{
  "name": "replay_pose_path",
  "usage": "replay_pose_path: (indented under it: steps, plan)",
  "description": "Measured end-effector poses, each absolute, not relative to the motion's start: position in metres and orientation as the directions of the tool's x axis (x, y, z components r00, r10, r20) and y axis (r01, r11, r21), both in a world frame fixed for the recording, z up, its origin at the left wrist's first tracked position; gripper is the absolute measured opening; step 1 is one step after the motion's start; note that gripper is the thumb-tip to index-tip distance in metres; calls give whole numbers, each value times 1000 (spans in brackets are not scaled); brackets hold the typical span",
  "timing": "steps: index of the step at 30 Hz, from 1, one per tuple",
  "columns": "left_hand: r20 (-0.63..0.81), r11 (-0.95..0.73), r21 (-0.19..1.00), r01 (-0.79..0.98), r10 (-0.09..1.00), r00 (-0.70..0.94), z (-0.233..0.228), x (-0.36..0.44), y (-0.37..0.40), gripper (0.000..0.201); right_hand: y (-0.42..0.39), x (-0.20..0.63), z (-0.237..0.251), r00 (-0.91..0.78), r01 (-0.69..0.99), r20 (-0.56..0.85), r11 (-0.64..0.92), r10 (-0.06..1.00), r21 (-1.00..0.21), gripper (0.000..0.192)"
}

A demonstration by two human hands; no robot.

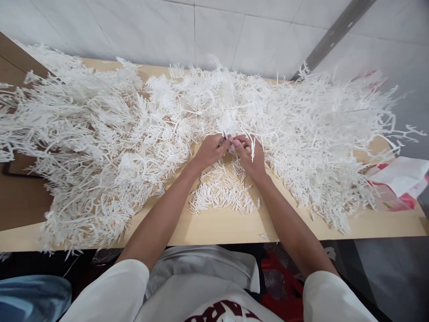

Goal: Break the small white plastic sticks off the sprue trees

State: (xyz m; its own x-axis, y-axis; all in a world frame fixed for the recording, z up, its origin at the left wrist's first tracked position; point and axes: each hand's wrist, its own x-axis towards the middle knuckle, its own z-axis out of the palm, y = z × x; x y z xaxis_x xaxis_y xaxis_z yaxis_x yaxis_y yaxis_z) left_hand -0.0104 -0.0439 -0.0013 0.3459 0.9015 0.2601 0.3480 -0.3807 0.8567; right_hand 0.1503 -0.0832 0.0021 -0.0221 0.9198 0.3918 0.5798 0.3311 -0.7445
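Observation:
My left hand (210,151) and my right hand (250,156) meet at the middle of a pale wooden table (221,226). Both pinch the same white plastic branched sprue (230,132) that reaches back into the heap. A short white piece (253,150) sticks out by my right fingers. Below my hands lies a small pile of loose white plastic sticks (223,190). Large tangled heaps of white branched sprues cover the table on the left (87,143) and on the right (321,134).
A white tiled wall (214,31) rises behind the table. A red and white plastic bag (398,183) lies at the right end. A red object (279,281) sits under the table by my knees. Blue cloth (33,297) shows at bottom left.

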Motion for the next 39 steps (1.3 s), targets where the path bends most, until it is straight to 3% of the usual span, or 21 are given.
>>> replay_pose_path:
  steps: [5,11,13,16,19,22,26,31,35,39]
  plan:
    - [241,-364,881,304,895,374,2,-12,-45,43,-84,150,1,-56,609,418,362,907,-705,29]
    - [225,-358,876,325,897,381,0,-8,-47,37,-80,159,-16,-125,761,655,495,745,-418,28]
    - [229,-339,903,264,900,372,0,-4,-49,35,-79,161,-22,-154,779,738,540,657,-318,26]
    - [184,-255,954,156,913,365,4,2,-52,32,-83,161,-20,-165,805,774,537,611,-253,27]
    - [103,-137,983,120,963,249,7,2,-51,31,-94,155,-6,-145,820,827,534,544,-207,32]
    - [24,-26,1000,12,992,122,7,0,-48,24,-104,149,6,-175,793,881,594,440,-139,20]
    - [31,-16,997,-77,981,194,1,-1,-45,26,-96,148,7,-181,776,837,597,516,-201,8]
    - [127,-92,985,-144,958,259,-3,-1,-44,29,-80,155,5,-38,769,734,490,678,-412,24]
    - [163,-154,986,-61,969,186,1,-3,-45,30,-83,154,4,-166,728,643,533,747,-431,23]
    - [152,-146,988,-44,967,206,2,-3,-44,33,-85,155,1,-233,709,648,583,725,-396,24]
